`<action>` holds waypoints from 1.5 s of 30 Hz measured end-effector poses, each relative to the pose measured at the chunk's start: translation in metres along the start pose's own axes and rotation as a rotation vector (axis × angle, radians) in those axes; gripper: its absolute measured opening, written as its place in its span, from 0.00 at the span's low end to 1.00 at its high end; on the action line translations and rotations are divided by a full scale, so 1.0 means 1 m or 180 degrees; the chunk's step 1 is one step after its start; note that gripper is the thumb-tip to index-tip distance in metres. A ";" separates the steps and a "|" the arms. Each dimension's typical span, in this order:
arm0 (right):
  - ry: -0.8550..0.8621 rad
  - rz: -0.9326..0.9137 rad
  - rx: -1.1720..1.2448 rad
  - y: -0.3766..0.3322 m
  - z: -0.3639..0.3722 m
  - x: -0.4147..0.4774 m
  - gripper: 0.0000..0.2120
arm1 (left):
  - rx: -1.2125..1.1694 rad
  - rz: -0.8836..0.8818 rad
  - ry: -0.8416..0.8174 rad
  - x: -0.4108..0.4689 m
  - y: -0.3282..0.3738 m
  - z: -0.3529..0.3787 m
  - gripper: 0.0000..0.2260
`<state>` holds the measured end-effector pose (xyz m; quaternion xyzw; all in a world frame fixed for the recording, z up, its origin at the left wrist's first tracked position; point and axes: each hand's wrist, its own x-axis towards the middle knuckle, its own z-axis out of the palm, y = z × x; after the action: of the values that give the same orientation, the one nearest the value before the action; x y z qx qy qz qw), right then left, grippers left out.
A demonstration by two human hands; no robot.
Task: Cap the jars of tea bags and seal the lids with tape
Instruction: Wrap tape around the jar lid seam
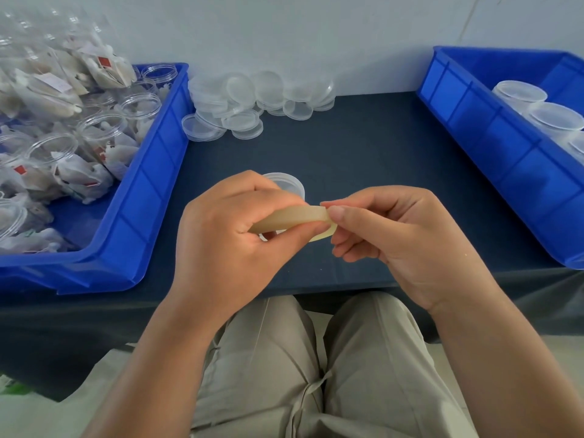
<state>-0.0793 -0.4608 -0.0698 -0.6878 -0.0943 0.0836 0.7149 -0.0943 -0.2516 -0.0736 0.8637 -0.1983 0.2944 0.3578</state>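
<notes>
1. The head camera looked forward and down from above the person's lap (316, 358) onto the table (379, 147); the wall (316, 33) rose beyond the table.
2. It sat near; the left hand (227, 241) and right hand (404, 241) loomed large over the table's near edge.

I count two blue bins (148, 191), one tape roll (294, 218), one jar (289, 183) on my desk (363, 153), three capped jars (556, 118), and lids (259, 96) too heaped to count.

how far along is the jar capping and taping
Done: a few capped jars sit in the right bin. In hand: left hand grips the tape roll, right hand pinches its end, a capped jar just behind. Left: many open jars in the left bin, plus a lid pile.
</notes>
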 end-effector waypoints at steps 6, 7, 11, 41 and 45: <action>0.0047 0.0020 0.0043 0.003 0.001 0.001 0.08 | -0.0044 -0.0023 0.0039 -0.002 -0.001 0.003 0.07; 0.0042 0.0014 0.0053 0.003 0.001 0.002 0.08 | -0.0048 -0.0031 0.0046 -0.002 -0.002 0.003 0.07; -0.0052 0.0053 0.0178 0.003 0.002 0.002 0.07 | -0.0008 -0.0023 0.0064 -0.001 -0.003 0.003 0.07; -0.0088 0.0274 0.0387 0.010 0.004 0.007 0.11 | -0.0318 -0.0066 0.0123 -0.010 -0.004 0.009 0.09; -0.0322 0.0399 0.0490 0.005 0.000 0.008 0.06 | -0.0346 -0.0064 0.0033 -0.007 -0.004 0.005 0.06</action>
<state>-0.0710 -0.4583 -0.0750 -0.6302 -0.0804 0.1698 0.7534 -0.0957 -0.2515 -0.0830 0.8434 -0.2035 0.2841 0.4082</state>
